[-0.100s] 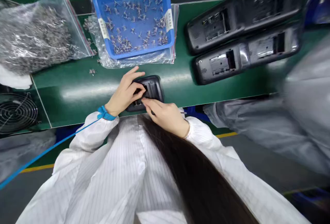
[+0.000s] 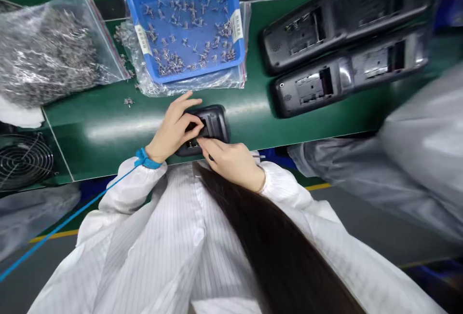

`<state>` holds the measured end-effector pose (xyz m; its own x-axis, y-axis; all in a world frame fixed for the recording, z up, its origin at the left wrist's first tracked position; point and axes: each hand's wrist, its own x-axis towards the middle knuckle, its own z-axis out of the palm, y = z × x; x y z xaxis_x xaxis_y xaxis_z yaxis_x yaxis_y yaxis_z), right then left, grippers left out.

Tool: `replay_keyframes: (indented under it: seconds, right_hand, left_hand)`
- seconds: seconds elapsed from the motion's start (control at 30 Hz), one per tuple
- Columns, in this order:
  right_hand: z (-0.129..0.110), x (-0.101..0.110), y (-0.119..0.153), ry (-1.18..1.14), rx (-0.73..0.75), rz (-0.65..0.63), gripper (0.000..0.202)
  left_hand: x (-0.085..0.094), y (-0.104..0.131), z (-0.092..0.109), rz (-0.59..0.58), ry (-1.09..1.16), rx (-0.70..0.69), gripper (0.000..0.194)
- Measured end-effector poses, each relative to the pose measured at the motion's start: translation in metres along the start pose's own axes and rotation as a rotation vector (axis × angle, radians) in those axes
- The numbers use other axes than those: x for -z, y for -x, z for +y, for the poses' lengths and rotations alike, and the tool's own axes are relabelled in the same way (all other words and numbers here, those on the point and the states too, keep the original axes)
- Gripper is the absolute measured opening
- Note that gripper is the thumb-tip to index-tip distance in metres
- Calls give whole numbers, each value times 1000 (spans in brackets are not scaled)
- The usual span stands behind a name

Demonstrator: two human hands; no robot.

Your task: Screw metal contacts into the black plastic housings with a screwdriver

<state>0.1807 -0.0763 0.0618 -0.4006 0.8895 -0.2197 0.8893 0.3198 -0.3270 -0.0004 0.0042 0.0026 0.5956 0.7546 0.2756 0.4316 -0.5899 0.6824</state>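
A black plastic device housing point(image 2: 219, 123) with a recessed compartment lies at the bench's near edge, partly hidden under both hands. My left hand point(image 2: 174, 126) pinches thumb and forefinger together over the compartment, its other fingers raised. Whatever is in that pinch is too small to name. From the right, my right hand point(image 2: 231, 159) is closed, fingertips at the lower part of the same compartment. A thin tool-like end point(image 2: 259, 157) shows behind this hand; its kind is unclear. Beyond the hands, a blue tray point(image 2: 183, 75) holds many small metal springs point(image 2: 171, 63).
Several black housings point(image 2: 311, 87) lie in two rows at the right. A clear bag of springs point(image 2: 61, 53) sits at the left, with a loose spring point(image 2: 129, 102) nearby. A fan grille point(image 2: 23, 159) is at far left. A person's grey sleeve point(image 2: 340, 159) reaches in from the right.
The view has shifted very slightly. Both hands keep nearly the same pose over the device housing.
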Motion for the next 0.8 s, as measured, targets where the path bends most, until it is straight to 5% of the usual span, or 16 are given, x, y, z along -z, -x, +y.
replay_keyframes:
  seconds: [0.27,0.57,0.8]
  right_hand:
    - [0,3,-3,-30,-21,-81,37]
    - [2,4,-4,-45,-18,-108,38]
    - [3,4,-2,-27,-3,-91,39]
  left_hand:
    - [3,-6,8,-9,0,87,4]
    - [12,-14,14,-150,-105,105,7]
    - [9,-12,-1,-148,-12,47,15]
